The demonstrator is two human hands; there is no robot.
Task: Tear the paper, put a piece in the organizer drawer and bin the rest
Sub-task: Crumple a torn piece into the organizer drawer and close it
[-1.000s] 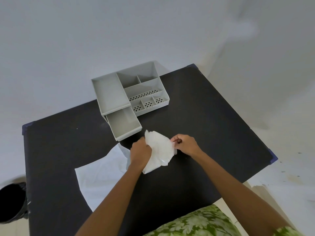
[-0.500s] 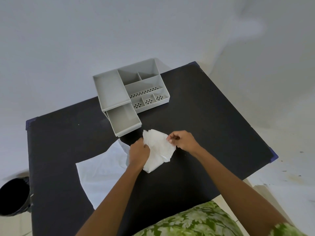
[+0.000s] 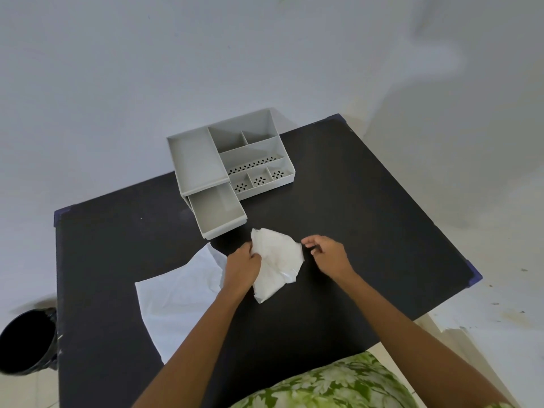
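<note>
My left hand [image 3: 242,267] grips a crumpled white piece of paper [image 3: 276,262] at its left edge, just above the black table [image 3: 368,219]. My right hand [image 3: 328,254] is beside the piece's right tip, fingers apart, holding nothing. A larger flat white sheet [image 3: 179,301] lies on the table to the left, partly under my left forearm. The grey organizer [image 3: 229,160] stands at the table's far side, its drawer [image 3: 216,213] pulled out and empty, just beyond the held piece.
A black bin [image 3: 25,340] stands on the floor off the table's left edge. A white wall rises right behind the organizer. The table's right corner [image 3: 474,275] has a blue edge. My green patterned clothing [image 3: 338,384] shows at the bottom.
My right hand has let go of the paper piece and pulled slightly to the right, fingers opening. My left hand keeps its hold on the piece.
</note>
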